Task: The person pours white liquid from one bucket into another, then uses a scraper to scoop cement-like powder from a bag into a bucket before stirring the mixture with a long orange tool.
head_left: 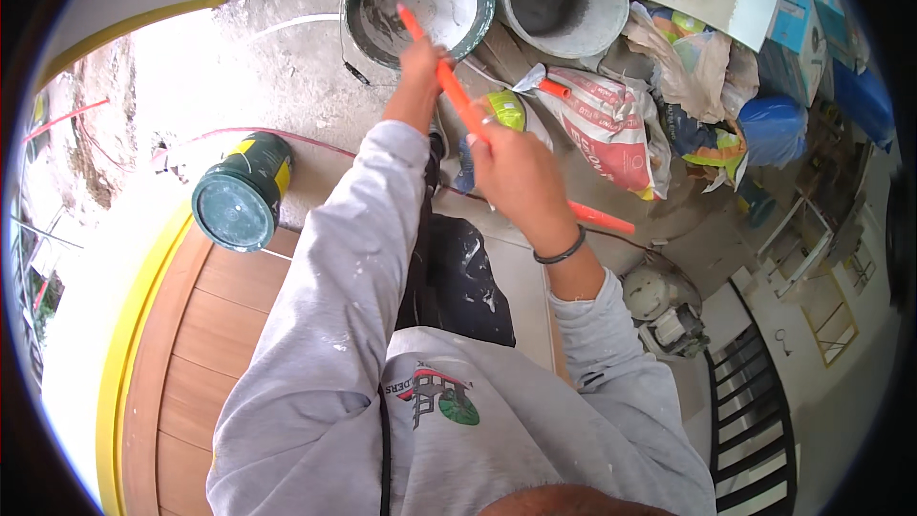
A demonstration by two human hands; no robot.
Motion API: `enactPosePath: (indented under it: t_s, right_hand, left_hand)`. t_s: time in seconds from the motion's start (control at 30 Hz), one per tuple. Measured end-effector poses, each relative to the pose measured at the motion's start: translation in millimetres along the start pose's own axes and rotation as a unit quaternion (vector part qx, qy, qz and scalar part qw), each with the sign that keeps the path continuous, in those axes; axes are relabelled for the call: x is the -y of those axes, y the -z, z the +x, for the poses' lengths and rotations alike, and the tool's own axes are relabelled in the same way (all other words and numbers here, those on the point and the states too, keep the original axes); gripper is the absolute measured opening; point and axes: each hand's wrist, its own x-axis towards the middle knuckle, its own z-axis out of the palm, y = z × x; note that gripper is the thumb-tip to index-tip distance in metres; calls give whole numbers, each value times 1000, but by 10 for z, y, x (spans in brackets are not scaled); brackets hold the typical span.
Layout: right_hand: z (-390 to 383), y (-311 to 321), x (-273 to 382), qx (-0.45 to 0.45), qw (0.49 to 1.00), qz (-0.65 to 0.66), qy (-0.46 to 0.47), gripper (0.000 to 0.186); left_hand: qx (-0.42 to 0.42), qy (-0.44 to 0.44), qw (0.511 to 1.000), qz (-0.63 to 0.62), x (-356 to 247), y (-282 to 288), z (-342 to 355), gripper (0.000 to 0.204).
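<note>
At the left of the frame a closed green paint can (243, 203) lies on its side beside the wooden door panel (205, 325), well apart from the work. At upper centre the left hand (418, 72) clamps its fingers on the orange rod (458, 96) near its tip, steering that end into the green-rimmed mixing bucket (420, 2), so the tool reaches the grey residue inside. Just right, the right hand (516, 177) grips the rod lower down for leverage; a plaster bag (611, 129) lies further right.
</note>
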Motion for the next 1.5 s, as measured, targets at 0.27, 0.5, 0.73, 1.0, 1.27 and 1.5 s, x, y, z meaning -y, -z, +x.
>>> enactPosePath:
  t_s: [0.27, 0.5, 0.73, 1.0, 1.27, 1.5]
  right_hand:
    - [-211, -43, 4, -65, 996, -58, -25, 35]
    - [-113, -495, 171, -30, 999, 8, -27, 38]
    - [41, -49, 483, 14, 993, 15, -118, 37]
    - [553, 101, 642, 1, 991, 48, -125, 39]
    - [354, 267, 672, 30, 985, 34, -167, 41]
    - [512, 213, 539, -12, 984, 64, -167, 40]
  left_hand:
    - [35, 98, 992, 66, 395, 45, 81, 5]
    - [65, 57, 996, 34, -109, 353, 262, 14]
    - [-37, 129, 987, 85, -82, 236, -80, 13]
    - [15, 52, 986, 156, -546, -311, 255, 11]
    - [-43, 122, 982, 140, -214, -121, 4, 11]
    - [85, 71, 975, 191, -288, -563, 218, 16]
